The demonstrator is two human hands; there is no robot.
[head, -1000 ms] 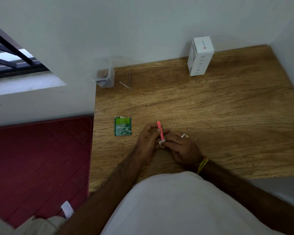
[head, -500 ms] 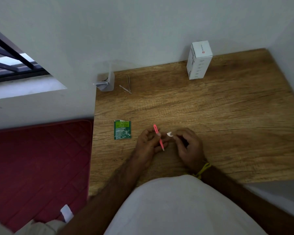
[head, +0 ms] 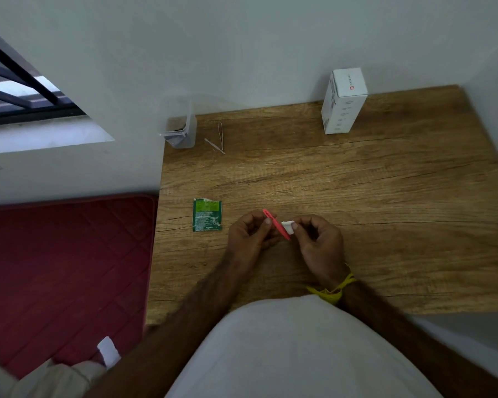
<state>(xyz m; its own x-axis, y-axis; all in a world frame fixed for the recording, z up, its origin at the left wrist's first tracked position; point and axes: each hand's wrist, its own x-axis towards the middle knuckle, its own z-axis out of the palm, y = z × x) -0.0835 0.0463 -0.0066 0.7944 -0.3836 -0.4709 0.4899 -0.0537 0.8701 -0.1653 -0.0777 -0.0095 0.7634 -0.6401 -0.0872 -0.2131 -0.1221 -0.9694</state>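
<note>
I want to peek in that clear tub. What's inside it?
Something dark brown shows inside the clear tub, near its top. What it is, and anything beneath it, is too blurred to tell.

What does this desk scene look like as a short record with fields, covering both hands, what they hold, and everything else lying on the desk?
Left hand: holds slim pink stick, tilted
Right hand: fingers pinch small white wad beside the stick
Left of hands: green sachet, flat on wooden desk
Back left: clear container, metal tweezers beside it
Back right: white box, upright by the wall
</note>
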